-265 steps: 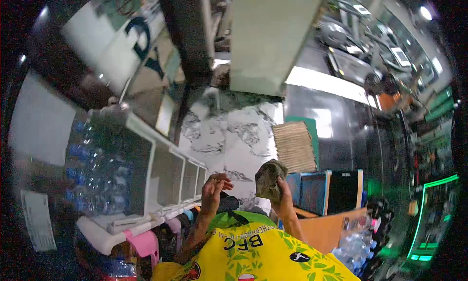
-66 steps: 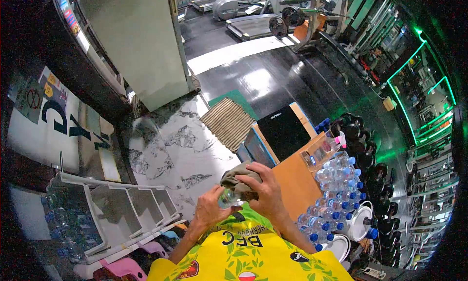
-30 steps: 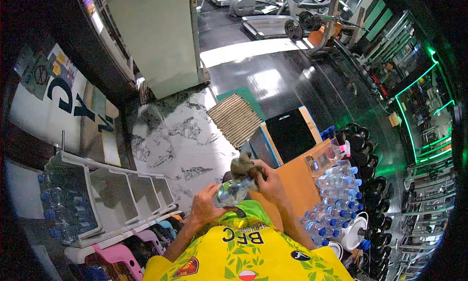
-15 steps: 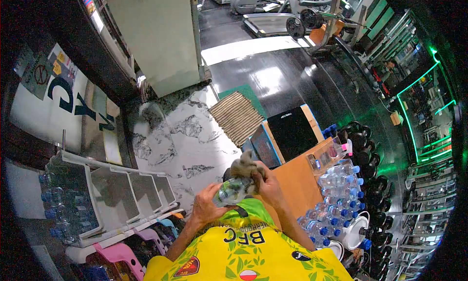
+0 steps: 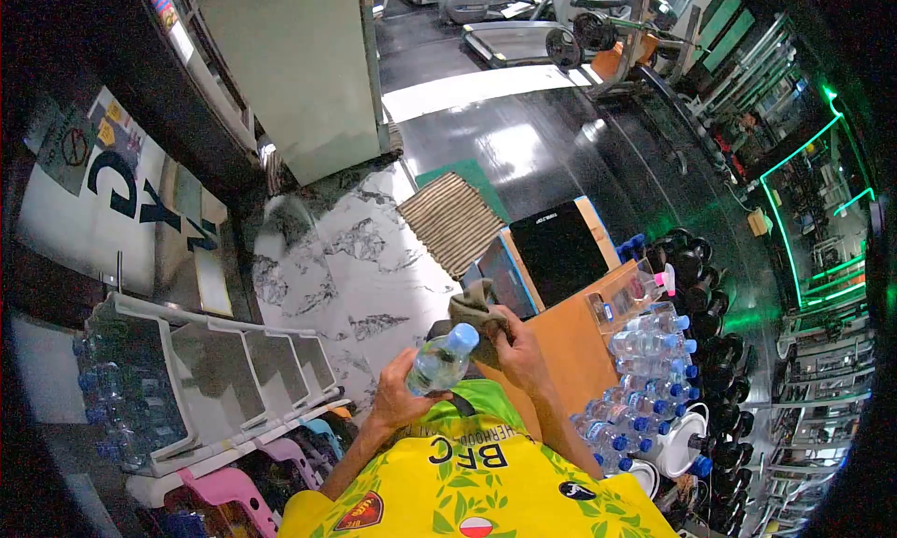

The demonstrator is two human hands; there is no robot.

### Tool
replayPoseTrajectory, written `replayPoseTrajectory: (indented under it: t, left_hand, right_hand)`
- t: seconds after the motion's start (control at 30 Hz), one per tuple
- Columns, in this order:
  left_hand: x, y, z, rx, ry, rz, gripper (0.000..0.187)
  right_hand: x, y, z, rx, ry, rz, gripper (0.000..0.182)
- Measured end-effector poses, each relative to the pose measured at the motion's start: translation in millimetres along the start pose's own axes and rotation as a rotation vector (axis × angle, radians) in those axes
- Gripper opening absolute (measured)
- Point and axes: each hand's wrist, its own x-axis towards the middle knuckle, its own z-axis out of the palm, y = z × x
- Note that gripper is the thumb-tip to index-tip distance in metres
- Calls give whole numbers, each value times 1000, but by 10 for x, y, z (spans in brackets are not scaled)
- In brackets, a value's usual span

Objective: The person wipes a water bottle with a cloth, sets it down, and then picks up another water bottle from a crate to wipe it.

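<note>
A clear plastic bottle (image 5: 435,365) with a light blue cap is tilted in front of my yellow shirt, and my left hand (image 5: 400,389) is wrapped round it. Just right of the cap, my right hand (image 5: 519,351) grips a crumpled grey-brown cloth (image 5: 475,306). The cloth hangs behind and beside the bottle's cap, and the cap is uncovered.
An orange-brown tabletop (image 5: 570,351) lies to the right, bearing several blue-capped water bottles (image 5: 645,389) and a spray bottle (image 5: 654,281). A black screen (image 5: 559,250) stands beyond it. White bins (image 5: 220,370) line the left. Dumbbells (image 5: 719,351) fill the right side.
The cloth has come away from the bottle's top, so the blue cap now shows. The bottle has tipped more upright, and my right hand has shifted slightly right with the cloth.
</note>
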Motion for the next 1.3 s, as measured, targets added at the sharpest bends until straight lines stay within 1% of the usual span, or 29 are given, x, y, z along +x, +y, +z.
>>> replayPoseTrajectory:
  t: [0.07,0.1,0.13,0.17,0.2,0.23,0.27,0.33,0.37,0.4,0.47,0.6,0.67,0.8,0.87,1.0,1.07,1.1,1.17,1.2,1.23,1.27,1.3]
  left_hand:
    - [17,75,-26,-73,-17,-92,59]
    - [30,73,-13,-73,-13,-96,59]
    - [48,65,6,-95,-23,-167,58]
    - [70,62,27,-117,-36,-233,58]
    - [102,77,39,-120,-40,-230,58]
    - [135,98,43,-82,-55,-176,59]
    - [156,114,46,-44,-70,-123,61]
    - [101,5,131,-99,-78,-143,63]
    - [75,-58,174,-156,-77,-166,66]
    - [62,-107,183,-154,-73,-163,66]
    - [24,-177,173,-104,-153,-148,71]
    - [19,-87,141,-128,-135,-159,72]
    - [66,76,58,-194,-151,-104,58]
    - [2,64,3,-191,-152,-97,53]
    - [-34,44,-43,-92,-159,-63,55]
    - [-82,-39,-65,-170,-178,-98,55]
    - [-82,-9,-106,-196,-199,-182,58]
    - [-131,-118,-84,-194,-199,-178,58]
    - [-288,-429,-10,-38,-133,-101,63]
    - [-250,-355,-54,-35,-132,-101,63]
    - [-187,-214,-130,-100,-156,-132,66]
    - [-151,-138,-179,-165,-177,-162,68]
    - [-152,-148,-180,-164,-173,-165,68]
  right_hand:
    - [-11,50,23,-71,209,20,27]
    - [-39,67,58,4,300,18,27]
    - [-36,61,80,4,299,21,27]
    - [-42,30,106,-83,317,-256,27]
    - [-59,-69,112,-172,333,-535,27]
    - [-123,-241,98,-329,161,-578,30]
    - [-117,-225,103,-330,167,-578,30]
    - [-85,-155,155,-580,126,-651,35]
    - [-102,-129,154,-496,148,-638,34]
    - [-100,-67,160,-495,148,-643,34]
    - [-98,115,176,-312,210,-695,31]
    - [-114,321,205,-235,261,-715,35]
    - [-127,361,201,-225,254,-790,45]
    - [-207,404,147,-237,180,-784,51]
    - [-226,441,128,-288,132,-756,53]
    - [-259,471,143,-347,121,-753,55]
    - [-313,404,211,-108,120,-320,49]
    - [-264,464,180,-108,122,-325,49]
    - [-115,726,56,-348,181,-704,38]
    - [-101,837,28,-345,180,-705,38]
    - [-112,945,16,215,169,-366,29]
    - [-115,995,21,757,143,1,30]
    - [-147,734,108,386,213,-228,34]
